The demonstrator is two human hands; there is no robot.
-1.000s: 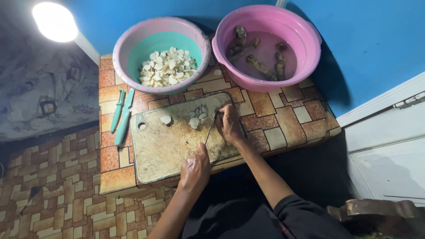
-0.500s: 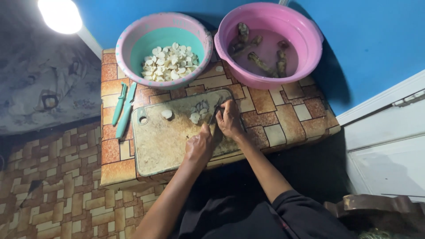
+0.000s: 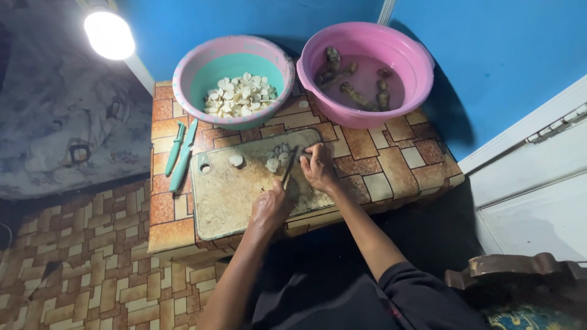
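Note:
A worn cutting board [image 3: 232, 201] lies on a low table with a tile-pattern cover [image 3: 379, 165]. My left hand [image 3: 269, 209] grips a dark knife [image 3: 289, 166], whose blade points away from me across the board. Just right of the blade, my right hand [image 3: 318, 168] presses down on a small pale piece at the board's far edge. A little heap of pale slices [image 3: 275, 157] lies left of the blade. One slice [image 3: 235, 160] sits apart, farther left.
A teal bowl with a pink rim [image 3: 183, 67] behind the board holds several pale slices. A pink basin [image 3: 422, 61] to its right holds water and dark roots. Two teal-handled tools [image 3: 181, 153] lie left of the board. A bright lamp [image 3: 109, 33] shines at top left.
My left hand has moved forward along the board with the knife, closing up to my right hand. The right hand stays at the far edge of the board.

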